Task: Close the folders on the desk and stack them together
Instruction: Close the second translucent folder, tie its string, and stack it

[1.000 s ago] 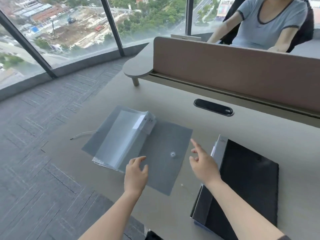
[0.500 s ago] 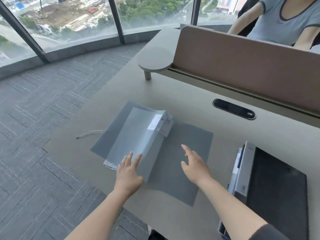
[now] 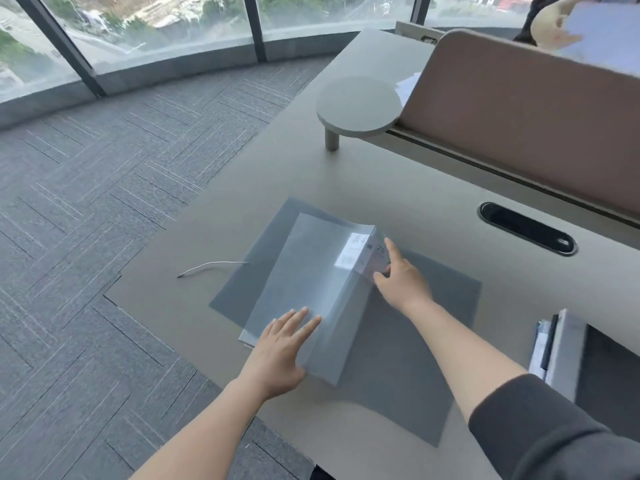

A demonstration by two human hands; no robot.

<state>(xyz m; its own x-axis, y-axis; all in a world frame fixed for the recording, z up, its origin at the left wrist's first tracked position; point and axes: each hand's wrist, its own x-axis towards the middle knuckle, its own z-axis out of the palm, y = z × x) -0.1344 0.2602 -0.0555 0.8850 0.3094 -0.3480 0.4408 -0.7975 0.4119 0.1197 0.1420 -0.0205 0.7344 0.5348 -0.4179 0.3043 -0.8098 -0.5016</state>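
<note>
A grey folder (image 3: 415, 368) lies open on the desk, both covers flat. Its stack of clear plastic sleeves (image 3: 304, 282) arches up over the left cover, with a white label near the far end. My left hand (image 3: 280, 348) rests flat, fingers spread, on the near end of the sleeves. At the far end my right hand (image 3: 401, 278) touches the sleeves' right edge next to the label, fingers apart. A second folder, black with a grey spine (image 3: 568, 351), lies shut at the right edge of the view.
The desk (image 3: 242, 209) ends just left of the open folder, with carpet below. A thin wire (image 3: 207, 266) lies by that edge. A black cable port (image 3: 526, 228) and a brown divider panel (image 3: 519, 109) stand behind. Another person's arm shows beyond the panel.
My right hand moved from the right cover up to the far end of the sleeves. My left hand slid further onto the sleeves. The view shifted left, pushing the black folder to the edge.
</note>
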